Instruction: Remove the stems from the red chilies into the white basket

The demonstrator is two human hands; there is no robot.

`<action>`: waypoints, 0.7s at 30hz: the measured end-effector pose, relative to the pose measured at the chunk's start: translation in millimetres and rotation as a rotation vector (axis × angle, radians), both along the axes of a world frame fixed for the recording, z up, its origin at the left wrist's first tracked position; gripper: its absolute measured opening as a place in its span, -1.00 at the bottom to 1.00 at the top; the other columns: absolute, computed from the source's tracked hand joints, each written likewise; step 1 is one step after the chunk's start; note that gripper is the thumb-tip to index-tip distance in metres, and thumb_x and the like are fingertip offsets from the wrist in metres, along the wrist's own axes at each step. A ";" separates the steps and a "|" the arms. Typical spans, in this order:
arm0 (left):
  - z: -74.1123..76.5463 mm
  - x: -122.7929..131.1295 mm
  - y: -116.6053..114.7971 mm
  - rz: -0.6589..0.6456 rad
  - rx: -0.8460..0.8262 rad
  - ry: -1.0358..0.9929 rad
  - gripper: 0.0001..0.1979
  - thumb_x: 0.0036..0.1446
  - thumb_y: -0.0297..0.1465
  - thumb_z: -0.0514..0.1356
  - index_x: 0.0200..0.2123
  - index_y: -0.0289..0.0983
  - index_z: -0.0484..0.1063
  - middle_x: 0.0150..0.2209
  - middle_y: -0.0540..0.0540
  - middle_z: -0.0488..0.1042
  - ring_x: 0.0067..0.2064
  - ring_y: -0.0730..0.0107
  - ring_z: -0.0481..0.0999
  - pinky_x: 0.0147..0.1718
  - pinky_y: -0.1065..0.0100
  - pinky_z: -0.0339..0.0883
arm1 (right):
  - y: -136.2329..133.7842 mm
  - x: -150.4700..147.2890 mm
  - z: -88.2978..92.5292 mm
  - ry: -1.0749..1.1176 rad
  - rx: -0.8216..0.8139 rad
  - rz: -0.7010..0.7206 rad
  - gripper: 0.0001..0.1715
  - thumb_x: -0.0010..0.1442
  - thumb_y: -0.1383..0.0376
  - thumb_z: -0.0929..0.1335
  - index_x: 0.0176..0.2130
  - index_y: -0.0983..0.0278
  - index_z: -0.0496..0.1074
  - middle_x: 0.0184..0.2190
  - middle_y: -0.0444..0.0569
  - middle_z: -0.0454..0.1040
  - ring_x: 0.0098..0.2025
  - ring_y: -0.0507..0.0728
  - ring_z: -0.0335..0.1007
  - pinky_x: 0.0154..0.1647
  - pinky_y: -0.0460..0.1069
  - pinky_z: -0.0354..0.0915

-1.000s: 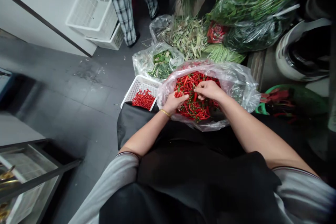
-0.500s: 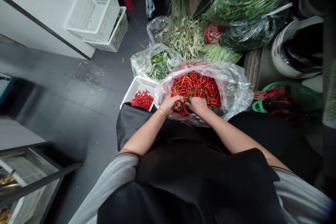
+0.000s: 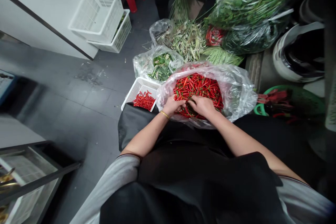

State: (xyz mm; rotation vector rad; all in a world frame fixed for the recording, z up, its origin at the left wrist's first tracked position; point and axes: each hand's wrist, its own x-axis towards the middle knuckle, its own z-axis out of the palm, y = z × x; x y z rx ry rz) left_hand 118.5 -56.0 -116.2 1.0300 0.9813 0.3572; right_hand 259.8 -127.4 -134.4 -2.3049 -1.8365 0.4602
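A white basket (image 3: pixel 140 91) sits at nine o'clock from the plastic bag (image 3: pixel 237 87). The left hand (image 3: pixel 173 106) and right hand (image 3: pixel 203 106) are close together. Their fingers pinch red chillies (image 3: pixel 201 85) at the bag's six o'clock edge. The thin bag could slump, and chillies would spill. The grey tile floor (image 3: pixel 78 94) is crowded with greens (image 3: pixel 187 38).

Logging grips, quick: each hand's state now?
Left hand: closed on red chillies in the plastic bag.
Right hand: curled among the chillies; grip unclear.

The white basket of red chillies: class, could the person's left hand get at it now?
Probably yes: the white basket lies open-topped just left of the left hand, nothing covering it.
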 end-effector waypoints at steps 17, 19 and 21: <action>0.5 -7.6 18.5 0.133 0.156 -0.069 -0.74 -0.29 -0.44 0.38 -0.51 -0.34 0.37 -0.55 0.08 0.38 -0.51 0.62 0.29 -0.43 0.48 0.18 | 0.8 7.1 4.2 0.047 -0.098 -0.102 -0.66 0.25 0.16 0.26 -0.10 0.31 0.42 -0.18 0.14 0.50 -0.23 0.19 0.46 -0.25 0.00 0.29; 8.2 -13.0 26.0 0.181 0.178 -0.113 -0.83 -0.28 -0.48 0.33 -0.54 -0.35 0.40 -0.52 0.04 0.42 -0.44 0.58 0.35 -0.35 0.46 0.24 | 3.7 -6.4 0.5 -0.064 -0.172 -0.004 -0.60 0.29 0.09 0.22 -0.08 0.31 0.43 -0.11 0.16 0.47 -0.18 0.22 0.46 -0.26 0.01 0.28; 14.3 -16.7 29.1 0.196 0.151 -0.139 -0.89 -0.26 -0.47 0.29 -0.57 -0.36 0.40 -0.51 0.01 0.45 -0.43 0.56 0.37 -0.39 0.47 0.24 | 11.8 -15.4 -5.0 -0.087 -0.219 0.060 -0.56 0.30 0.07 0.20 -0.06 0.30 0.43 -0.09 0.15 0.45 -0.18 0.22 0.46 -0.28 0.00 0.28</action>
